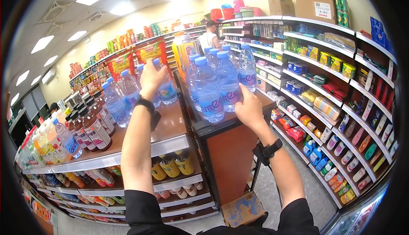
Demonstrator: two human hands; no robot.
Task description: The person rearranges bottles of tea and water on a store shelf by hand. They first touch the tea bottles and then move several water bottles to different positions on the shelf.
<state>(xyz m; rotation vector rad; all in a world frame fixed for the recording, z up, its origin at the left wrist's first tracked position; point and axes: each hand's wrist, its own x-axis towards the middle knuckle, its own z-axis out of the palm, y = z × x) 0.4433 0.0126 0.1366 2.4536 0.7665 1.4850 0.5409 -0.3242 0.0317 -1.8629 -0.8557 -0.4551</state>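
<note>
My left hand [152, 79] is above a brown shelf top, its fingers closed around the upper part of a clear water bottle [167, 91] with a blue cap. More bottles of the same kind [116, 107] stand to its left. On the higher counter to the right, a tight cluster of water bottles [208, 94] with blue caps and purple lettering stands upright. My right hand [250, 109] is against the near right side of this cluster, thumb raised and fingers curled. What its fingertips hold, if anything, is hidden.
Dark brown bottles [96, 124] and other drinks crowd the left of the shelf top. Red bags [151, 52] stand behind my left hand. An open cardboard box [243, 209] is on the floor. Stocked shelves [319, 86] line the right wall. A person [208, 38] stands farther back.
</note>
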